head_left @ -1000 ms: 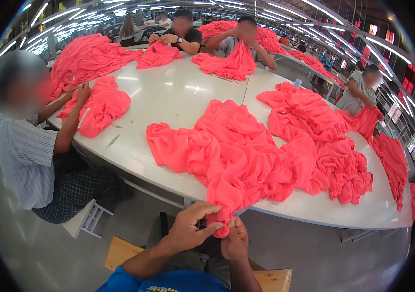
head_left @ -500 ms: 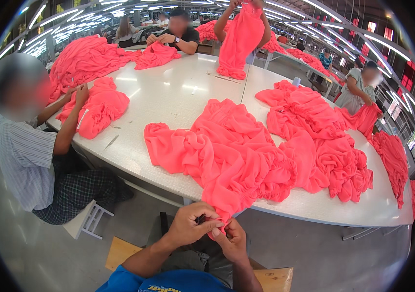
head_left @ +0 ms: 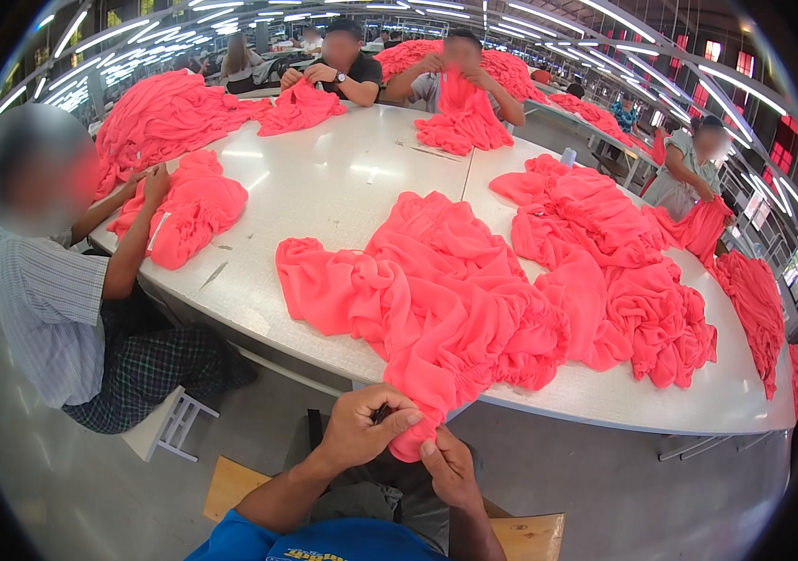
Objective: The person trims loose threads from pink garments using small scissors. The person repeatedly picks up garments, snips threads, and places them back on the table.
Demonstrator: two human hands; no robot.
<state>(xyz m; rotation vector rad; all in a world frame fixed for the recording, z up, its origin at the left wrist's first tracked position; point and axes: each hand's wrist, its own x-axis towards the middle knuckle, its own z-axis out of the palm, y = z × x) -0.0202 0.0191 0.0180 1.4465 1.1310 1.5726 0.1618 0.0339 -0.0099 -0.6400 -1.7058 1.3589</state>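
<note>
Both hands pinch the near hanging edge of the coral cloth (head_left: 436, 309) just off the table (head_left: 324, 187) edge, left hand (head_left: 366, 430) closed above, right hand (head_left: 445, 463) closed below, the cloth's bulk lying far of both.

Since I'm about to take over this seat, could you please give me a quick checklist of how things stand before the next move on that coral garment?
1. Left hand pinching the coral garment edge: ok.
2. Right hand under the hanging edge, touching it: ok.
3. Garment bulk resting on the white table: ok.
4. Small dark item in the left fingers: cannot tell what it is.
5. Neighbouring coral pile kept apart: not ok, it touches.
</note>
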